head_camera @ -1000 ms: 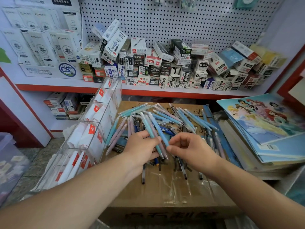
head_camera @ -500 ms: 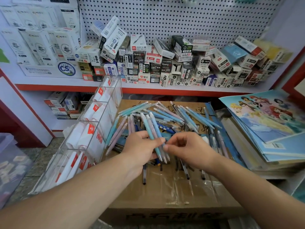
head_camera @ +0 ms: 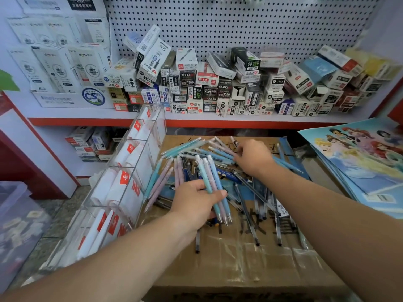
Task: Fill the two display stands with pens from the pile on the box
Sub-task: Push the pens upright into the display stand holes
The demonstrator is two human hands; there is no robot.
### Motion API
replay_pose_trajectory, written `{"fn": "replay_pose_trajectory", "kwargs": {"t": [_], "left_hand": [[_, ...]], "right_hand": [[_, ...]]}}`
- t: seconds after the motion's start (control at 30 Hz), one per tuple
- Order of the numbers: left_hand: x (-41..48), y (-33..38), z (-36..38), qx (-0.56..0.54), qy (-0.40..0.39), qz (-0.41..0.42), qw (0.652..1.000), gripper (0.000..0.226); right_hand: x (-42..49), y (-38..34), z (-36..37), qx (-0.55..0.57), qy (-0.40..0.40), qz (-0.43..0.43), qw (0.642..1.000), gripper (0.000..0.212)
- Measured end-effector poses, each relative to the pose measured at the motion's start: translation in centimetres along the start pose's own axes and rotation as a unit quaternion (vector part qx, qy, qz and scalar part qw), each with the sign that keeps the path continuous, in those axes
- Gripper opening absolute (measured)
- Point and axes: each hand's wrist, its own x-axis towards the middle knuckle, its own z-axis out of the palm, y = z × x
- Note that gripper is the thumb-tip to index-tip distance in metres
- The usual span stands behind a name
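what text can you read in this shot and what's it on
"CS": round blue badge on the white shelf carton.
"AIHAO": black box, upside down.
"1389": same black box.
"2001": red-and-white box.
"0.5": tilted white box.
Printing on the other shelf boxes, the stand cards and the cardboard box is too small or blurred.

Readable print on the shelf stock

A round blue "CS" badge (head_camera: 93, 96) marks the white carton; small boxes read "AIHAO" and "1389" (head_camera: 187, 78), "2001" (head_camera: 192, 107), "GP-383" (head_camera: 150, 95).
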Motion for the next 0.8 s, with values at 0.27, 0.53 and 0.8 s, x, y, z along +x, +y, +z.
{"fn": "replay_pose_trajectory", "kwargs": {"t": [0.27, 0.53, 0.8], "left_hand": [[-0.1, 0.0, 0.4, -0.003, -0.008, 0.004, 1.000, 0.017], [-0.6, 0.5, 1.2, 0.001, -0.010, 0.015, 1.000, 0.018], [-3.5, 0.7, 5.6, 0.059, -0.066, 0.048, 0.995, 0.014]], "right_hand": [[-0.3, 0.2, -0.7, 0.060, -0.026, 0.019, 0.998, 0.009], [-8.0, 2.1, -3.8, 0.210, -0.079, 0.020, 0.974, 0.008], [-18.6, 6.3, -8.2, 0.346, -0.153, 0.051, 0.924, 0.025]]}}
